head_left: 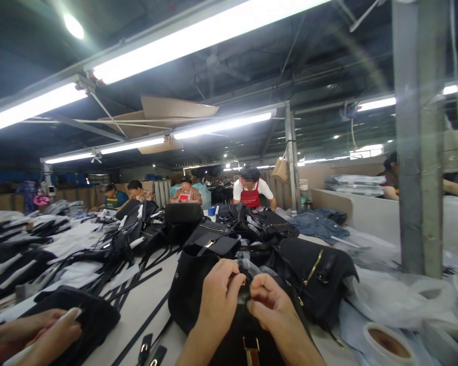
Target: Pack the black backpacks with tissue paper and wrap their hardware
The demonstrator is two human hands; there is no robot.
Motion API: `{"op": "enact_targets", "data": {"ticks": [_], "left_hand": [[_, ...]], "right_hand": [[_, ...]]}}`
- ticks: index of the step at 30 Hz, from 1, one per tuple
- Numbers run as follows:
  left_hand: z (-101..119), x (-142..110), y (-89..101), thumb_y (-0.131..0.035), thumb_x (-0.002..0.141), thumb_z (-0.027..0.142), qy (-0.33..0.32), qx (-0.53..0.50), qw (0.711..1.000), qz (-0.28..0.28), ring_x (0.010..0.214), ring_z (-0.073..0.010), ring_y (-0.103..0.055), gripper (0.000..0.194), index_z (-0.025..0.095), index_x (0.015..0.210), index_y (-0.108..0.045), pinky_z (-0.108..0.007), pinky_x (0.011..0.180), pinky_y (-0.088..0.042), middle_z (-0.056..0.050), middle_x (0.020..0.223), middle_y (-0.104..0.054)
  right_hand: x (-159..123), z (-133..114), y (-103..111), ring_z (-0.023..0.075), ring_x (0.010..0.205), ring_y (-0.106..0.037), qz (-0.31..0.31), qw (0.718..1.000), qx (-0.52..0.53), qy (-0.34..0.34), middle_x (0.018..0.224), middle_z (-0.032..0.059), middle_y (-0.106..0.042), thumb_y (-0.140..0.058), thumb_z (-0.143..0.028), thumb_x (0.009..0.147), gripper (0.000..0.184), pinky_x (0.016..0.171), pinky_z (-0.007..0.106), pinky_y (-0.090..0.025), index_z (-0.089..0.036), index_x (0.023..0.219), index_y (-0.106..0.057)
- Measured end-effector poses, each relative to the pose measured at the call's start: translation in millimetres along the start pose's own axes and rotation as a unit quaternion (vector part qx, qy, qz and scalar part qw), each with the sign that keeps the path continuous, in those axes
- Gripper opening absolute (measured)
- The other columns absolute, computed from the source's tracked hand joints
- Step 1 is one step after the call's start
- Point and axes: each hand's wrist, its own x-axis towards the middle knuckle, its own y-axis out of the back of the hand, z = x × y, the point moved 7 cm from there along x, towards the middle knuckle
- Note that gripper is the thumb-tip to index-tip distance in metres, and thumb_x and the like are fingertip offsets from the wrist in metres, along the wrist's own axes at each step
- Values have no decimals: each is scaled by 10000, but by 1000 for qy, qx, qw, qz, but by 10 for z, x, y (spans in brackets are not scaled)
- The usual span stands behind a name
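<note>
A black bag [189,284] with gold-coloured metal fittings lies on the table right in front of me. My left hand [219,292] is closed in a pinch at the bag's upper part, with a small gold-coloured fitting at its fingertips. Just to the right, my right hand [270,307] also has thumb and fingers pinched over the bag; what lies between them is hidden. The two hands' fingertips are close together. Below them a gold buckle [251,343] shows on the bag's front.
Another person's hands [57,330] work on a black piece at the left. Behind my bag, more black bags [316,269] are heaped. Black straps [145,284] lie on the table, a tape roll [389,343] at the right. People sit and stand beyond; a metal post [420,152] rises at right.
</note>
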Motion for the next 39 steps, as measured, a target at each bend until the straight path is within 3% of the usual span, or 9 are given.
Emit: {"op": "enact_targets", "data": {"ticks": [5, 9, 19, 22, 25, 28, 31, 36, 39], "left_hand": [[-99, -19, -58, -488, 838, 150, -49, 91, 995, -16, 700, -144, -505, 198, 198, 648, -465, -258, 634, -369, -5, 761, -502], [-82, -46, -64, -424, 904, 187, -107, 50, 987, -108, 642, -125, -518, 194, 202, 734, -515, -245, 641, -398, 7, 725, -505], [-306, -51, 14, -568, 822, 285, 34, 51, 998, 12, 547, -102, -449, 198, 210, 686, -445, -215, 540, -341, 67, 585, -438], [-399, -136, -77, -533, 840, 367, 97, 35, 994, -41, 502, -96, -401, 365, 198, 550, -391, -224, 488, -295, 60, 509, -380], [-458, -149, -187, -521, 837, 409, 167, -67, 979, -92, 494, -104, -458, 363, 167, 566, -515, -221, 475, -303, 22, 514, -505], [-593, -111, -222, -595, 771, 415, 248, -153, 954, -68, 487, -116, -522, 300, 131, 676, -624, -202, 445, -293, -24, 558, -612], [-754, -95, -213, -660, 716, 449, 266, -191, 945, -27, 475, -98, -517, 330, 122, 680, -654, -176, 438, -305, -13, 539, -605], [-932, -304, -267, -767, 624, 481, 317, -262, 910, -50, 507, -120, -553, 373, 148, 768, -684, -196, 467, -414, -7, 595, -648], [-963, -499, -261, -808, 566, 493, 360, -296, 884, -49, 529, -153, -588, 425, 150, 787, -689, -226, 479, -457, -19, 602, -665]], "right_hand": [[29, 109, 49, 93, 564, -429, -14, 997, -61, 36, 568, -75, -467, -563, -113, 602, 164, 544, 214, -317, -209, 650, -439], [-37, 53, 40, 56, 479, -297, -74, 992, 89, -39, 563, -85, -461, -550, -122, 559, 181, 469, 203, -196, -211, 670, -438], [-53, 477, -69, 71, 458, -429, -152, 986, -69, -16, 525, -87, -506, -494, -121, 555, 186, 475, 201, -268, -225, 682, -406], [-83, 397, -19, 87, 502, -468, -125, 986, -114, 11, 548, -68, -530, -489, -130, 613, 135, 510, 207, -316, -223, 676, -416], [-168, 397, -65, 84, 525, -422, -107, 963, -238, 66, 561, -72, -463, -483, -75, 580, 164, 520, 204, -305, -218, 627, -418], [-292, 630, -177, 83, 532, -402, -113, 942, -309, 71, 571, -75, -432, -469, -29, 502, 213, 510, 203, -284, -214, 591, -413], [-373, 776, -145, 79, 519, -380, -54, 936, -345, 51, 559, -77, -416, -443, 3, 472, 254, 509, 206, -272, -212, 607, -462], [-483, 553, -15, 79, 529, -493, -70, 982, -170, -45, 604, -56, -545, -493, -83, 564, 183, 531, 184, -358, -200, 695, -545], [-594, 385, 386, 100, 532, -572, -15, 992, -58, -108, 690, 3, -664, -583, -242, 640, 135, 501, 187, -386, -191, 758, -540]]}}
